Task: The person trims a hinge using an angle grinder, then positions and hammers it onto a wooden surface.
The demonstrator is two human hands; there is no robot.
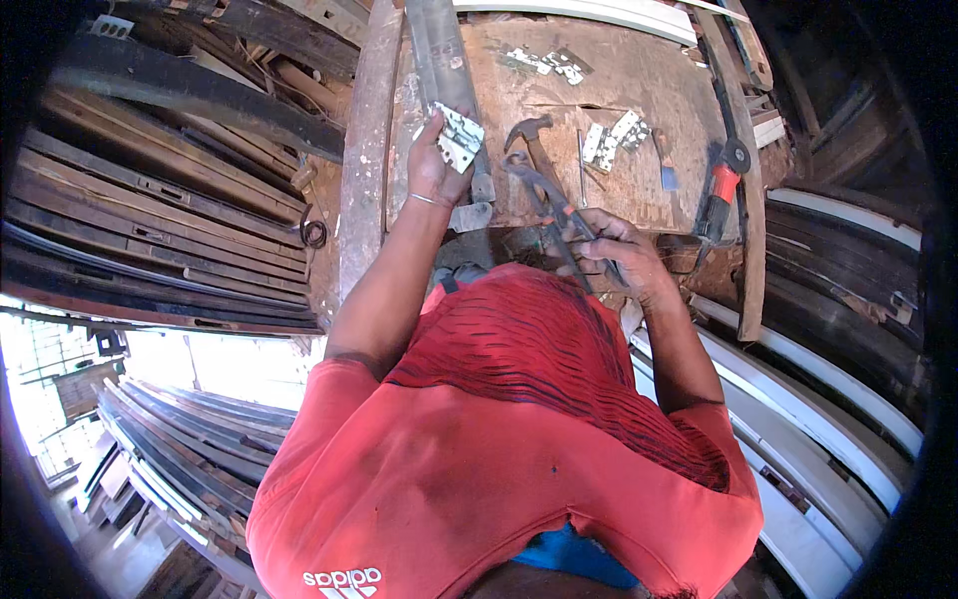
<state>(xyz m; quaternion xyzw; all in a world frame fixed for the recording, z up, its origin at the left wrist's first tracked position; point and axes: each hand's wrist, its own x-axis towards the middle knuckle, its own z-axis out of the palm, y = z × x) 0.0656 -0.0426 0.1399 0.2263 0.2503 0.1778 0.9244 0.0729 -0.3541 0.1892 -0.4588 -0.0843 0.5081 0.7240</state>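
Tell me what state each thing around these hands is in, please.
Left hand: closed on a white hinge
White hinge: held above the bench
Right hand: closed on pincers
Pincers: held, handles spread apart
Hammer: lying down, not held
Loose hinges: lying clustered on the bench
Red-and-black power tool: lying down; on or off, can't tell
Wooden bench: scuffed and stained
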